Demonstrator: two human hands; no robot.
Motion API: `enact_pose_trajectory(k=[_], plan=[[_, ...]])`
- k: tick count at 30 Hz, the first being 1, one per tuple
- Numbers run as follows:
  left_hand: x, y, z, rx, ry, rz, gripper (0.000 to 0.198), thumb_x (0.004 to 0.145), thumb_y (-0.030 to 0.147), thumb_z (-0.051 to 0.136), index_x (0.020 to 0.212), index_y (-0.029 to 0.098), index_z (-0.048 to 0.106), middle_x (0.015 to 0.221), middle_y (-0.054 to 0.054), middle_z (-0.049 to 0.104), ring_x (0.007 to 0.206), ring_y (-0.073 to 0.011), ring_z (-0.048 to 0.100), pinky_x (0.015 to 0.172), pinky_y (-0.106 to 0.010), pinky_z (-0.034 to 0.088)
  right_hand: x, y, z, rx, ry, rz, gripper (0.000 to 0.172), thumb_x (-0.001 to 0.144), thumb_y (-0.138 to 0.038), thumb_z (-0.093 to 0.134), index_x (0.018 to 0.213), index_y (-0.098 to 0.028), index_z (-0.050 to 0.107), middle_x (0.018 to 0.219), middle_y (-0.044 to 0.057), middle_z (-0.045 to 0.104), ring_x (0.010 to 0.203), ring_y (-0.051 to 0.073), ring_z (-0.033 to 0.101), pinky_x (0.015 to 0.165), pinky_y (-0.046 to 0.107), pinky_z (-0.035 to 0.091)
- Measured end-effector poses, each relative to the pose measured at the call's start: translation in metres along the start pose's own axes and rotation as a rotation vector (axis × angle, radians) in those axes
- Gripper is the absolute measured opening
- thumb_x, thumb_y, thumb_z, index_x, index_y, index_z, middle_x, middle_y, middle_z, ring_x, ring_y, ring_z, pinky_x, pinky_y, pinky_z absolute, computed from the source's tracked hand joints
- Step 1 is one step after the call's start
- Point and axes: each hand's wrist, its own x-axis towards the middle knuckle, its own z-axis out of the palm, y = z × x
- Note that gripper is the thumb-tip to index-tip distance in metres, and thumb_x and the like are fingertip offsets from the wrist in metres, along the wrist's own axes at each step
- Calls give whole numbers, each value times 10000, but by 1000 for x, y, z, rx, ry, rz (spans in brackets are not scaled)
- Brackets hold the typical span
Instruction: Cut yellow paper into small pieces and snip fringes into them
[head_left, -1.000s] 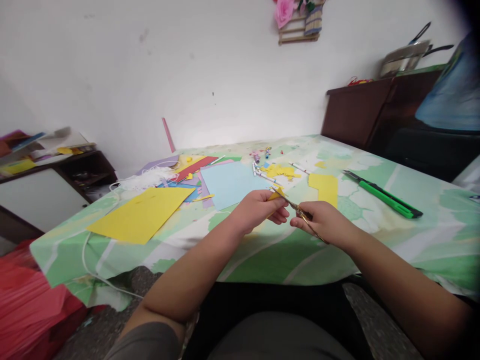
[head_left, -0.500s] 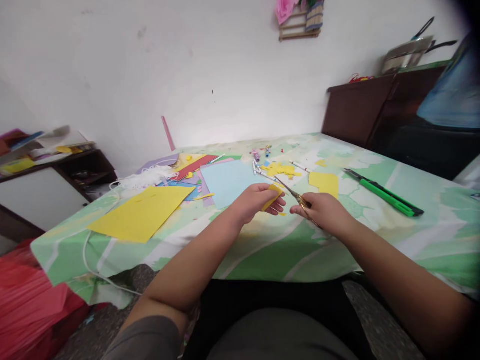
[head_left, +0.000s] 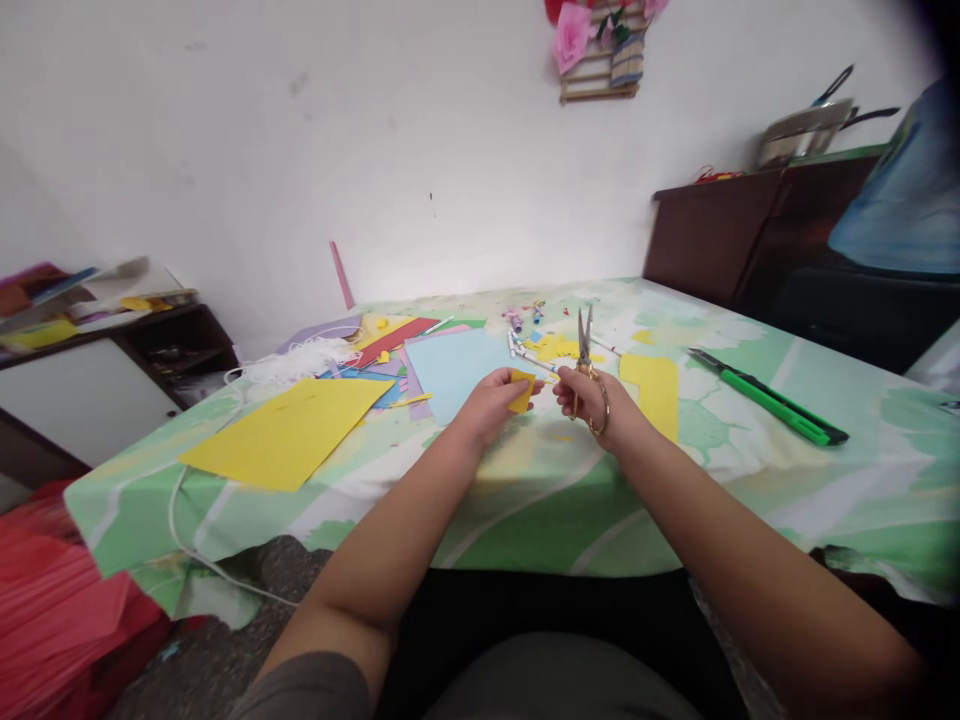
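Note:
My left hand [head_left: 496,402] pinches a small piece of yellow paper [head_left: 521,391] above the table's near part. Just to its right, my right hand [head_left: 596,400] is closed around a pair of scissors [head_left: 584,345], whose metal blades point up and away from me, slightly apart. The fingertips of my right hand are close to the yellow piece; whether they touch it or hold a scrap I cannot tell. Beyond the hands lie yellow paper scraps [head_left: 559,347]. A larger cut yellow sheet [head_left: 658,385] rests right of the scissors.
A green utility knife [head_left: 780,402] lies at the right. On the left are a big yellow sheet [head_left: 289,435], a light blue sheet [head_left: 457,365], a red strip [head_left: 394,340] and tangled white cord [head_left: 300,360]. Several markers [head_left: 525,350] lie mid-table on the patterned tablecloth [head_left: 750,500].
My right hand has turned the scissors from pointing left toward the paper to pointing upward, and has moved left toward my left hand. The left hand has shifted slightly left with the yellow piece.

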Motion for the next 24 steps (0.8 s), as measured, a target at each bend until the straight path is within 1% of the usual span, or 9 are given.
enact_pose_trajectory(k=[3, 6, 9, 12, 14, 17, 19, 21, 24], plan=[[5, -5, -6, -8, 59, 72, 197, 611, 239, 659, 738, 133, 552, 694, 2, 598, 651, -93, 553, 664, -247, 416, 8, 6, 18, 80, 9, 26, 299, 741, -475, 499, 742, -176, 494, 732, 53, 602, 617, 117, 560, 565, 245, 462], [7, -10, -8, -2, 91, 96, 235, 576, 273, 690, 732, 138, 578, 653, 20, 578, 610, -86, 530, 655, -247, 407, 10, 11, 26, 94, -7, 33, 274, 644, -413, 640, 702, -181, 504, 643, 21, 587, 604, 126, 562, 551, 239, 452], [5, -13, -7, 8, 97, 92, 267, 562, 294, 707, 747, 143, 586, 692, 7, 598, 625, -95, 542, 655, -254, 416, 10, 13, 25, 78, 0, 28, 293, 569, -367, 710, 668, -185, 502, 569, -12, 555, 551, 119, 542, 503, 226, 421], [2, -14, -4, 36, 100, 78, 287, 547, 296, 727, 750, 151, 586, 719, -1, 610, 631, -96, 550, 617, -241, 414, 11, 14, 20, 53, 39, 16, 278, 582, -352, 697, 658, -191, 484, 510, -37, 514, 478, 100, 496, 446, 213, 372], [0, -12, -2, 61, 81, 57, 288, 540, 285, 736, 753, 147, 599, 721, -8, 615, 618, -94, 550, 570, -222, 402, 12, 15, 18, 37, 63, -2, 254, 608, -350, 672, 661, -193, 478, 490, -45, 497, 455, 91, 472, 433, 210, 355], [-4, -10, -1, 87, 26, 14, 276, 539, 245, 739, 759, 126, 624, 736, -37, 630, 620, -110, 567, 536, -218, 408, 13, 17, 17, 19, 80, -29, 254, 635, -382, 640, 675, -194, 474, 508, -39, 506, 470, 96, 483, 441, 212, 366], [-5, -9, -1, 89, 18, 0, 252, 555, 216, 727, 763, 114, 630, 736, -50, 636, 615, -121, 580, 540, -230, 426, 13, 18, 16, 4, 80, -42, 283, 666, -446, 600, 696, -194, 475, 553, -23, 536, 499, 103, 507, 462, 218, 389], [-5, -8, -2, 75, 59, 8, 216, 579, 192, 709, 757, 109, 618, 718, -47, 631, 599, -124, 591, 556, -245, 446, 12, 18, 16, -28, 76, -46, 344, 719, -535, 507, 702, -192, 477, 597, 0, 563, 514, 105, 520, 485, 227, 409], [-2, -9, -4, 36, 176, 52, 167, 620, 174, 680, 741, 110, 584, 701, -34, 615, 594, -125, 605, 611, -278, 477, 7, 16, 14, -136, 97, -37, 469, 758, -637, 351, 657, -194, 467, 579, 15, 550, 485, 107, 491, 479, 243, 396]])
